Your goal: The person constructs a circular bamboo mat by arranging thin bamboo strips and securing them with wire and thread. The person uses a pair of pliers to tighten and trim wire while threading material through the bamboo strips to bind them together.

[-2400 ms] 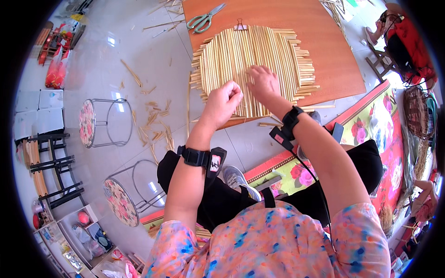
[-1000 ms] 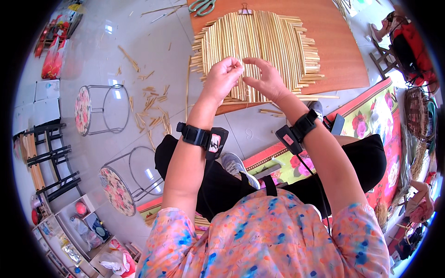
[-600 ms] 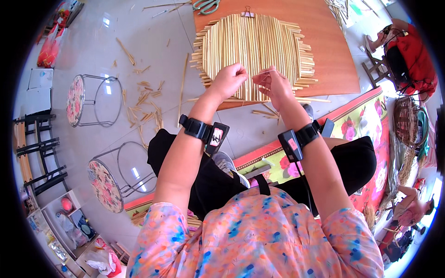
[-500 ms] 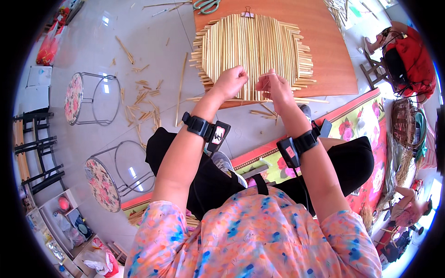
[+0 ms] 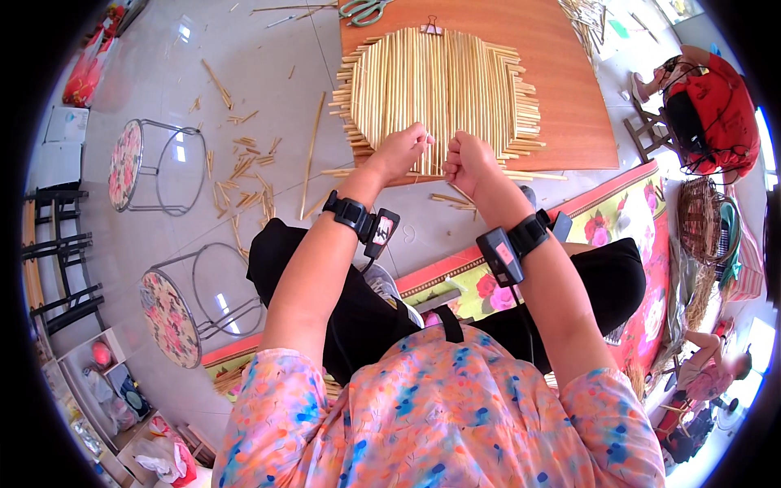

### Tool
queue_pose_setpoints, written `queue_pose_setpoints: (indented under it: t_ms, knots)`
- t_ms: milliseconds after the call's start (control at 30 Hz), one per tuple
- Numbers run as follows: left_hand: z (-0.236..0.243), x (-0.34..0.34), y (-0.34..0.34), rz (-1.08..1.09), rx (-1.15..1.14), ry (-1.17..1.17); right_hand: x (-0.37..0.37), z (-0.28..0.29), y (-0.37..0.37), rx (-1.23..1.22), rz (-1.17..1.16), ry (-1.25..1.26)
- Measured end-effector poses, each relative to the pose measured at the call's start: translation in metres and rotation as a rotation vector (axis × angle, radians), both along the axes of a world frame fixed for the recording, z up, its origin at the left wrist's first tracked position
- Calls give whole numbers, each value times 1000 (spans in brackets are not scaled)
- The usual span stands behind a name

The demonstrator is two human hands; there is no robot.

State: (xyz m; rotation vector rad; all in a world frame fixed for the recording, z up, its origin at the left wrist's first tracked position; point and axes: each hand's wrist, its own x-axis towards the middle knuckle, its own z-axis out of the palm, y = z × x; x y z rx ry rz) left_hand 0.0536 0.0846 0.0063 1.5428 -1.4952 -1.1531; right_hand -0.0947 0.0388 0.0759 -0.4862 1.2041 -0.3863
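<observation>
Stalk panel lies on the table — judged light, stiff, crushable; best held by both side edges. Left hand and right hand are curled closed near its lower edge — contents indeterminable.

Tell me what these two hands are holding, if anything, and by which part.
It cannot be told: the left hand and right hand are curled closed by the straw mat, hiding anything inside.

Narrow gap between left hand and right hand; room over tabletop right of stalk panel; in way: binder clip at panel's far edge, scissors beyond, leftward.
</observation>
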Motion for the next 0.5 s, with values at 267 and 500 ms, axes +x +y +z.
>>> queue_pose_setpoints:
  t_ms: [267,500]
  knots:
    - [0,-6,1,32,-37,-43,-6,113,-10,-238,717,200]
    - [-10,-2,-3,-9,-11,-16,-70,214,72,-1120,1483,158]
